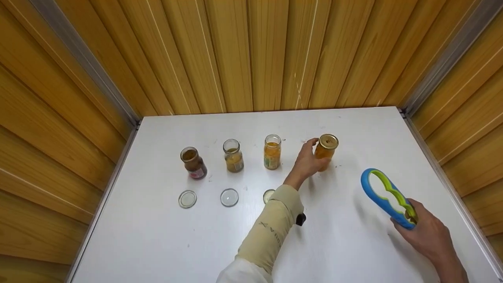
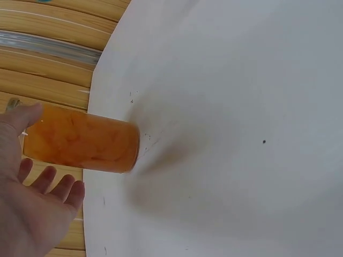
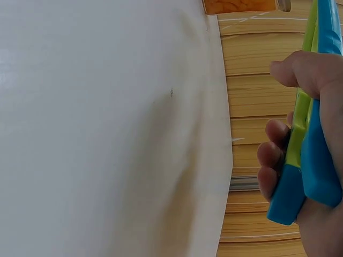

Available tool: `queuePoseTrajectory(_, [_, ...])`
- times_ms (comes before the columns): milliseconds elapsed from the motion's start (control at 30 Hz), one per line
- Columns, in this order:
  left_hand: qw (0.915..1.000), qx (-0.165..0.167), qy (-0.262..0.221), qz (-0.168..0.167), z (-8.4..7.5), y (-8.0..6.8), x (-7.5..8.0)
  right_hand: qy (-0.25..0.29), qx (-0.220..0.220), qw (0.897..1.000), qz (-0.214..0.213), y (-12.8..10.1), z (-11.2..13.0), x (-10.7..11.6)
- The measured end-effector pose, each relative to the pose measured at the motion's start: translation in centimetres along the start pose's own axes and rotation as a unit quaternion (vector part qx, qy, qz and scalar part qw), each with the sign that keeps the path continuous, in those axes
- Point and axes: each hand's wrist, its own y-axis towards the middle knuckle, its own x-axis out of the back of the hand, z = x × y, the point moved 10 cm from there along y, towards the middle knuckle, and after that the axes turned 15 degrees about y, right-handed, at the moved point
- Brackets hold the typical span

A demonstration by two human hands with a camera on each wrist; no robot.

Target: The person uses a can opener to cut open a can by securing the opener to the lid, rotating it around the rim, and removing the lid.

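My left hand (image 1: pixel 308 162) is curled around a lidded glass jar (image 1: pixel 324 151) with orange contents and a gold lid. In the left wrist view, the thumb lies against that jar (image 2: pixel 86 139), while the fingers curve along its other side. The jar's base is at the white table. On the right, my right hand (image 1: pixel 428 232) grips one end of a blue and green jar opener (image 1: pixel 379 200), its scalloped loop pointing away from me above the table. In the right wrist view, fingers and thumb wrap the opener's handle (image 3: pixel 313 160).
Left of the gold-lidded jar stand three lidless jars: one orange (image 1: pixel 272 156), one yellowish (image 1: pixel 234 160), one dark brown (image 1: pixel 195 167). Loose lids lie in front: a left lid (image 1: pixel 187 199), a middle lid (image 1: pixel 229 197), and another lid (image 1: pixel 268 195) partly behind my sleeve. Wood-patterned walls (image 1: pixel 251 55) enclose the table (image 1: pixel 157 239).
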Motion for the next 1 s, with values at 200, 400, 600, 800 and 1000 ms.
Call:
queuePoseTrajectory(200, [0.9996, 0.010, -0.027, -0.006, -0.6, 0.7, -0.9, -0.003, -0.023, 1.000, 0.008, 0.0, -0.3, 0.1])
queuePoseTrajectory(400, [0.9991, 0.005, -0.042, -0.011, -1.0, 1.3, -1.1, 0.001, -0.020, 1.000, 0.002, 0.4, 0.2, 0.3])
queuePoseTrajectory(600, [0.9989, 0.003, -0.046, -0.001, -0.8, 1.2, -1.2, 0.003, -0.014, 1.000, -0.001, 0.9, 0.7, 0.3])
queuePoseTrajectory(800, [0.9985, -0.008, -0.054, 0.010, -0.4, 0.4, -1.3, 0.001, -0.010, 1.000, -0.009, 1.2, 1.1, 0.6])
queuePoseTrajectory(1000, [0.9987, -0.021, -0.044, 0.017, -0.1, -0.5, -1.5, 0.001, -0.010, 1.000, -0.013, 1.7, 1.5, 0.6])
